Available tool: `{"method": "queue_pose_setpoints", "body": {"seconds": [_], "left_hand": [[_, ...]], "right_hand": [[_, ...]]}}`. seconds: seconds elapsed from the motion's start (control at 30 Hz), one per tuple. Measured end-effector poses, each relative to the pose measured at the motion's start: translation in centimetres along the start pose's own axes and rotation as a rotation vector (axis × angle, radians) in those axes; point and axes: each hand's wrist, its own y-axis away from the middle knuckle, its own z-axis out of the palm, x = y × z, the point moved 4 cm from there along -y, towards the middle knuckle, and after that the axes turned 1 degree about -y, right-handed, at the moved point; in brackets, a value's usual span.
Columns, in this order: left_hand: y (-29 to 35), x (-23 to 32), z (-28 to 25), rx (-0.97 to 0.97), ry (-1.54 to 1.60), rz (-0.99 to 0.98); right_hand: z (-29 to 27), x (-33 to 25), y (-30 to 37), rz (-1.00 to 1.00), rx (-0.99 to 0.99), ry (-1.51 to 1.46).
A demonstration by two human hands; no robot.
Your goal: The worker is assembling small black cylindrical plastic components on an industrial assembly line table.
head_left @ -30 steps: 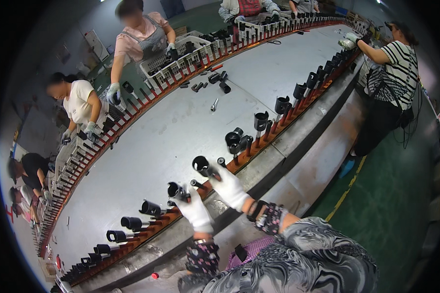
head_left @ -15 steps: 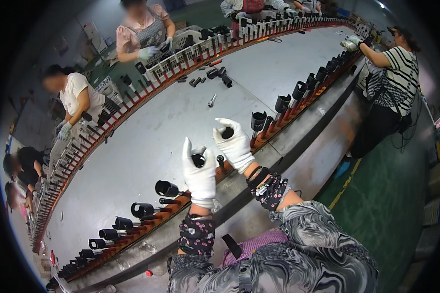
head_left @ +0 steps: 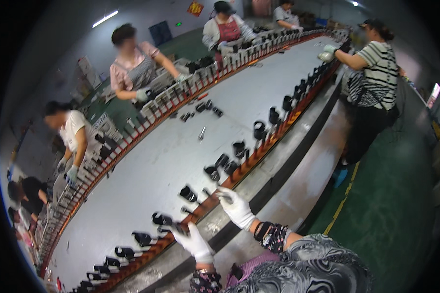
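Note:
Both my hands wear white gloves and hold nothing that I can see. My left hand (head_left: 194, 242) is at the near edge of the orange-red rail (head_left: 202, 209), thumb and fingers apart, its fingertips close below a black cup-shaped part (head_left: 161, 218). Farther right, my right hand (head_left: 236, 208) reaches to the rail with fingers stretched and somewhat blurred. Just beyond its fingertips stands a black cup-shaped part (head_left: 211, 173) on a post. Another black cup (head_left: 188, 194) leans on its post between the two hands.
The rail curves around a grey table (head_left: 146, 171), carrying many posts with black parts. Loose black parts (head_left: 200, 106) and a small metal piece (head_left: 202, 133) lie on the table. A person in stripes (head_left: 376, 73) works at the right; several others work along the far side.
Both hands have moved down and back toward the rail's near edge. The black cup-shaped parts they held are no longer in them. The view has tilted upward.

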Motion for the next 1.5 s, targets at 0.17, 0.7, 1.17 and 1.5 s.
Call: {"method": "queue_pose_setpoints", "body": {"seconds": [0.17,0.7,1.17,1.5], "left_hand": [[4.1,1.8,4.6,-0.388,-0.43,0.431],[-3.9,2.6,10.6,-0.062,-0.18,0.413],[7.1,3.2,6.5,-0.383,-0.431,0.383],[-3.9,6.4,11.2,-0.231,-0.078,0.372]], "right_hand": [[-4.5,-6.1,-7.8,-0.312,0.485,0.04],[1.2,-5.5,-10.2,-0.185,0.013,-0.205],[-7.2,-5.6,-5.0,-0.07,0.291,-0.26],[0.5,-5.6,-11.1,-0.566,0.037,0.122]]}}
